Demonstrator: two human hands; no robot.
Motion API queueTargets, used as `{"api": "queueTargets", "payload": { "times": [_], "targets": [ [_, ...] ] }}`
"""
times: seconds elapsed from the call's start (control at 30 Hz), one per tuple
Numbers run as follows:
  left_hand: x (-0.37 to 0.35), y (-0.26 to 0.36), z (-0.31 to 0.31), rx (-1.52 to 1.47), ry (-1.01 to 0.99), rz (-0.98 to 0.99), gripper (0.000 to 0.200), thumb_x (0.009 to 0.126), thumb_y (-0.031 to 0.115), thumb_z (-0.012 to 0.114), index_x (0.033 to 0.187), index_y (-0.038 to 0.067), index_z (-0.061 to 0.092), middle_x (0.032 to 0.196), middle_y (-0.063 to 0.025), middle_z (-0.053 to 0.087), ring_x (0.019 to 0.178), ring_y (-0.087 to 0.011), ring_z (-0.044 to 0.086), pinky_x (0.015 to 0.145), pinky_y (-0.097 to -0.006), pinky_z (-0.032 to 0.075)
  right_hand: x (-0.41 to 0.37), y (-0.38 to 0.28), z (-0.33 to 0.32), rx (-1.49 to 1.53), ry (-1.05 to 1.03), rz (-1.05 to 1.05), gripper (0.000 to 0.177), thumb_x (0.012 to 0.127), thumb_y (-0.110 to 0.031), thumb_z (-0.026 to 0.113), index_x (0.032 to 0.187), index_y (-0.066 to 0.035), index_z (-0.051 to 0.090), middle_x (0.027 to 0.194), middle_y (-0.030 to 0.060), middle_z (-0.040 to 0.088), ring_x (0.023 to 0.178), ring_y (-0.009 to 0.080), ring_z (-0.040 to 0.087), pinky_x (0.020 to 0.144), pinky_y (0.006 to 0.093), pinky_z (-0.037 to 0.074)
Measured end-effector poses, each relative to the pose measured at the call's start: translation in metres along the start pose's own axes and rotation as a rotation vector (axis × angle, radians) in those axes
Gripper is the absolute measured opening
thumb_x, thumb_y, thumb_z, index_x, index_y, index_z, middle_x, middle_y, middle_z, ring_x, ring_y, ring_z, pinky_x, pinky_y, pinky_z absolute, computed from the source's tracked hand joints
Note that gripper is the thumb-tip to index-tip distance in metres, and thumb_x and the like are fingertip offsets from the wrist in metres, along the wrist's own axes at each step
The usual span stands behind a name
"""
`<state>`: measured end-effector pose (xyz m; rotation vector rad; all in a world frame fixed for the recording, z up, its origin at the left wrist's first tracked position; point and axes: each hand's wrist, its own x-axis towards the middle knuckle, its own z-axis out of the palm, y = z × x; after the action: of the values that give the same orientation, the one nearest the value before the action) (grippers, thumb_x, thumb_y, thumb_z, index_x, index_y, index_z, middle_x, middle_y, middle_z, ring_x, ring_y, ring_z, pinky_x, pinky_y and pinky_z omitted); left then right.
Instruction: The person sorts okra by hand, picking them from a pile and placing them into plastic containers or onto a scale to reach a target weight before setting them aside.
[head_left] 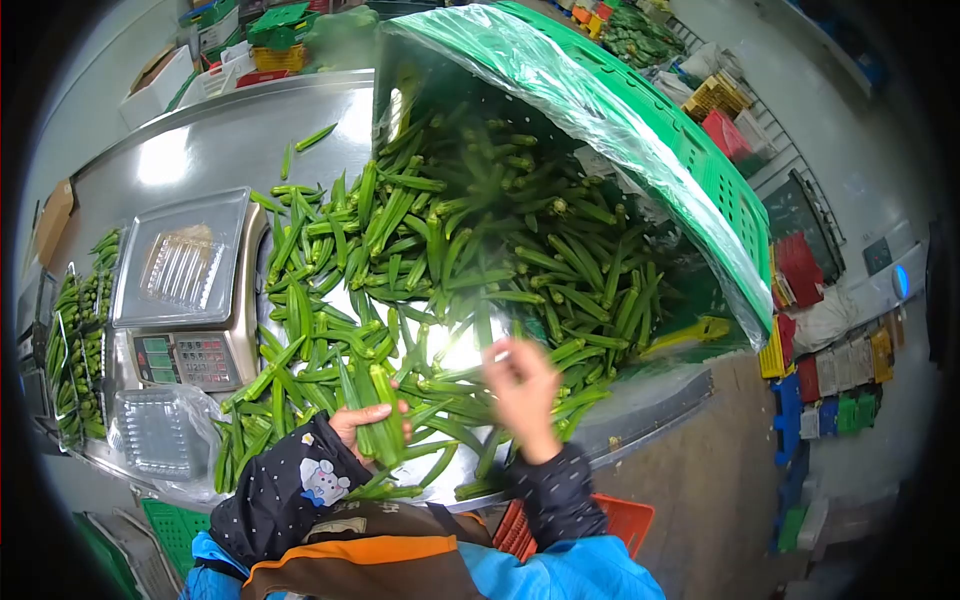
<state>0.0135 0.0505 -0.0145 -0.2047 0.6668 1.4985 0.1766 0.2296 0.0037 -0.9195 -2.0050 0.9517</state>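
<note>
My left hand (367, 424) is wrapped around a small bunch of okra (384, 410) at the near side of the metal table, thumb across the pods. To its right, my right hand (524, 392) is raised over the loose okra (440, 225). Motion smears its fingers, so whether a pod is between them cannot be made out. The loose okra spreads over the table and runs back into a green crate (690, 140) tipped on its side, lined with clear plastic.
Left of the pile stands a weighing scale (190, 345) with a clear plastic tray (188, 262) on its platform. Another clear tray (158, 432) lies in front of it. Packed okra (82, 340) sits at the far left. A red crate (622, 520) is below the table edge.
</note>
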Motion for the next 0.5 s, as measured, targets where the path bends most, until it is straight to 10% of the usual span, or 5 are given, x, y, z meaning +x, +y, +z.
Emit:
{"api": "queueTargets", "payload": {
  "times": [0.17,0.5],
  "targets": [
    [-0.006,-0.008,-0.029,0.031,-0.214,-0.057,0.048,0.077,0.001,0.059,0.122,0.008,0.044,0.102,-0.0145,0.058,0.093,-0.0322,0.06,0.087,-0.0484,0.049,0.084,0.062,-0.11,-0.877,0.512,-0.005,0.043,0.073,-0.016,0.068,0.111,-0.003,0.052,0.1,0.0173,0.052,0.089,0.0331,0.055,0.073,0.043,0.045],
    [-0.012,-0.015,-0.025,0.11,-0.071,-0.096,0.049,0.079,-0.003,0.055,0.126,0.006,0.043,0.113,-0.0159,0.056,0.098,-0.0317,0.059,0.086,-0.0469,0.049,0.072,0.072,-0.104,-0.988,0.213,0.283,0.067,0.067,-0.011,0.073,0.125,-0.007,0.04,0.111,0.0219,0.045,0.097,0.0418,0.05,0.083,0.0452,0.043]
  ]
}}
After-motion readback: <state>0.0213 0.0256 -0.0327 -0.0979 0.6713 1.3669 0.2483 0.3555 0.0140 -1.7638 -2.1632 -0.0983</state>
